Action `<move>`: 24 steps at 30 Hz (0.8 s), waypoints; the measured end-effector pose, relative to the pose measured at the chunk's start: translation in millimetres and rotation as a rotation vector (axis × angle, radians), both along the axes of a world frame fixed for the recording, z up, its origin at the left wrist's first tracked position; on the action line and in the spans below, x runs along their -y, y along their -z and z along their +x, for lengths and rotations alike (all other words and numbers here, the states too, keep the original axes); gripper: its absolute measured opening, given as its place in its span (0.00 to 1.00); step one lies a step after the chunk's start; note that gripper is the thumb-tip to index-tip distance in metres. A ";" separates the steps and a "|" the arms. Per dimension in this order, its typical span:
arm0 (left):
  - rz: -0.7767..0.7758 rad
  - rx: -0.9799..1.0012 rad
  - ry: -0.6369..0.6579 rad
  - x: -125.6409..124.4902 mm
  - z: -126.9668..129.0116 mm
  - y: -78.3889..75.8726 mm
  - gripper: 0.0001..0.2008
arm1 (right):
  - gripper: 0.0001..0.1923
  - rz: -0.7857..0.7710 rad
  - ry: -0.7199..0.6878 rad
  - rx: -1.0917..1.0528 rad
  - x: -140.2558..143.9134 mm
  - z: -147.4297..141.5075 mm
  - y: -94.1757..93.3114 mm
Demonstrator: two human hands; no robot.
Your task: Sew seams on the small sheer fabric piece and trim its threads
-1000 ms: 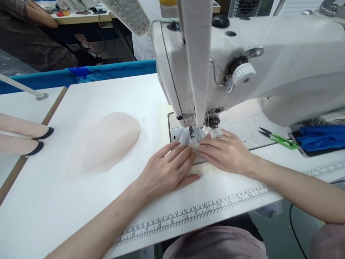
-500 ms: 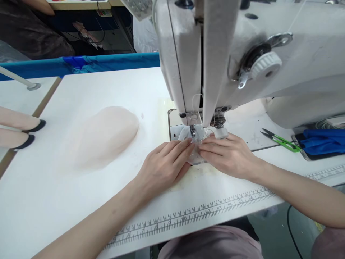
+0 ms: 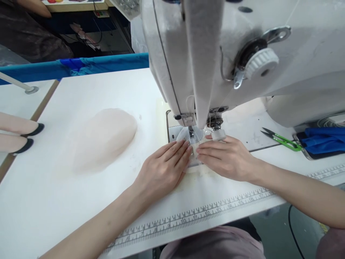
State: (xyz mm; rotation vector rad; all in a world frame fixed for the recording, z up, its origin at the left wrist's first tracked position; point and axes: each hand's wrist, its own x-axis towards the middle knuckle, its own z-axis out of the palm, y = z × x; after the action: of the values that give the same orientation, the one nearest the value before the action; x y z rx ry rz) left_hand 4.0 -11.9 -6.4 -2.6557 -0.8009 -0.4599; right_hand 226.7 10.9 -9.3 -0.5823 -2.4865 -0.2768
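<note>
My left hand [image 3: 164, 169] and my right hand [image 3: 226, 158] lie flat on the white table [image 3: 81, 201], fingertips almost meeting just in front of the needle and presser foot [image 3: 191, 133] of the white sewing machine [image 3: 215, 54]. Between and under the fingers lies a small, sheer, pale fabric piece [image 3: 193, 162], pressed down on the metal needle plate [image 3: 172, 135]. One right-hand finger wears a white guard [image 3: 219, 135] and rests beside the foot. Most of the fabric piece is hidden under the hands.
A soft pile of pale pink fabric [image 3: 104, 138] lies left of the machine. Green thread snips [image 3: 283, 140] and a blue cloth [image 3: 323, 138] sit at the right. A printed ruler [image 3: 202, 212] runs along the table's front edge. Two pale tubes with black tips [image 3: 18, 129] lie far left.
My head has come closer to the machine. Both hands stay at the needle, the left fingers having slid slightly forward and the fingertips drawn closer together on the fabric piece.
</note>
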 end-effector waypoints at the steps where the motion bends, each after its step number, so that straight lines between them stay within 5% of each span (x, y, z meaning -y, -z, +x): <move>1: 0.000 0.001 0.001 -0.1 0.1 0.1 0.16 | 0.10 0.003 0.002 -0.001 -0.1 0.0 0.3; 24: -0.050 0.064 -0.023 -6.2 -0.4 3.6 0.17 | 0.11 0.045 0.029 0.022 -7.4 0.4 4.6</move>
State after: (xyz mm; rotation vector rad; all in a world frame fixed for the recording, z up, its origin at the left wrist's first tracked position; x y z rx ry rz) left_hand 3.7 -5.7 -10.0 -2.6869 -0.8715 -0.5285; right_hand 227.1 18.3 -14.0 -0.6001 -2.4876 -0.3504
